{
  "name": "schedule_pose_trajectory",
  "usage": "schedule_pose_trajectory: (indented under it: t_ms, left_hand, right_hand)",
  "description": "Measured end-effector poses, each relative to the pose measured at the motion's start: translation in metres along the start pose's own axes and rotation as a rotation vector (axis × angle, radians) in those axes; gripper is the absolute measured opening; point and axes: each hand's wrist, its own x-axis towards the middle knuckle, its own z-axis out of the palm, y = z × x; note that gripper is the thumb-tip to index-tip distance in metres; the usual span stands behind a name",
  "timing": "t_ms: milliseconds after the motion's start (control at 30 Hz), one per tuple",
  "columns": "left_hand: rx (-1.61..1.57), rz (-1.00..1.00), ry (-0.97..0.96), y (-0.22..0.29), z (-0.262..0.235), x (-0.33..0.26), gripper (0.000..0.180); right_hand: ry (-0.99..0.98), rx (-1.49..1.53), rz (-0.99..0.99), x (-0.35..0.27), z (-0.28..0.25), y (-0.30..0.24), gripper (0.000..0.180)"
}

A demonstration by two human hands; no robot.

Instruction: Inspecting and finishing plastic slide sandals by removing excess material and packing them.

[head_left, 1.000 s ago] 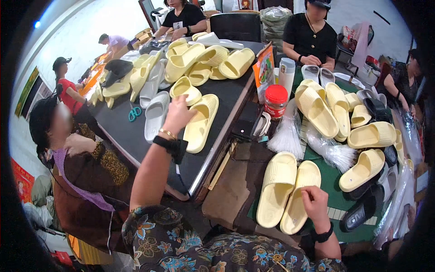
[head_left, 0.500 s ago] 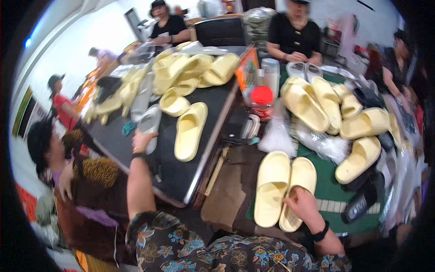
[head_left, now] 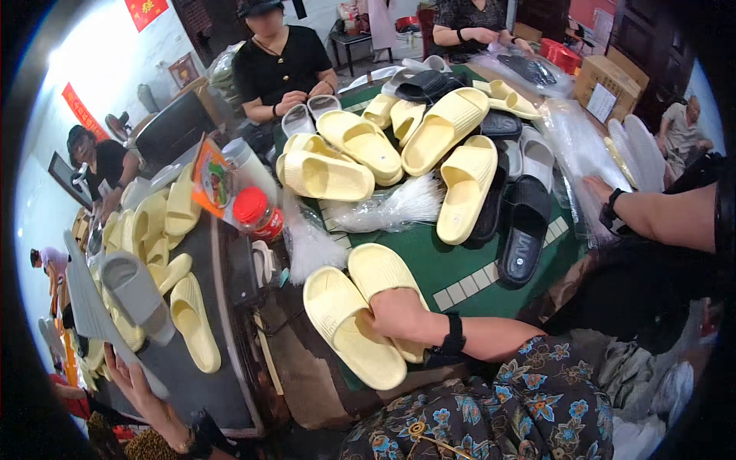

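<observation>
My right hand [head_left: 399, 313] is closed at the inner edge of a yellow slide sandal [head_left: 377, 264], its fingertips partly hidden. Another yellow slide sandal [head_left: 349, 337] lies alongside, touching it. At the lower left my left hand [head_left: 142, 387] holds a grey slide sandal [head_left: 96, 303] by its heel end, raised and seen edge-on above the black table [head_left: 207, 402]. A second grey slide sandal [head_left: 138, 291] is close beside it; I cannot tell whether the same hand holds it. A single yellow slide sandal [head_left: 201, 330] lies on the black table nearby.
A pile of yellow sandals [head_left: 448, 130] and black sandals [head_left: 524, 238] covers the green tabletop [head_left: 506, 307]. A red-lidded jar [head_left: 257, 211] and clear plastic bundles [head_left: 383, 207] stand between. A co-worker's hand [head_left: 602, 192] rests on plastic bags at right. Other people sit across.
The view has swung right. My left hand has lifted a grey slide sandal off the black table. My right hand stays at the yellow pair, reaching deeper over the farther sandal.
</observation>
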Motion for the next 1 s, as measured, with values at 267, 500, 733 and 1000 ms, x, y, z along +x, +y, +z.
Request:
schedule_pose_trajectory:
  t_ms: [267, 500, 733, 1000]
  left_hand:
    - [-0.232, -0.237, -0.280, 0.073, 0.036, -0.069, 0.102]
    - [-0.423, -0.513, -0.684, 0.087, 0.099, -0.088, 0.101]
    - [-0.668, -0.700, -1.083, 0.055, 0.155, -0.105, 0.092]
    - [-0.906, -1.070, -1.379, 0.012, 0.198, -0.138, 0.082]
  right_hand:
    - [0.555, -0.097, 0.209, 0.003, -0.142, 0.074, 0.031]
    - [0.765, 0.123, 0.146, -0.004, -0.169, 0.104, 0.052]
    - [0.505, 0.648, -0.173, -0.023, -0.084, 0.117, 0.036]
    - [0.384, 1.527, 0.411, -0.017, -0.038, 0.129, 0.041]
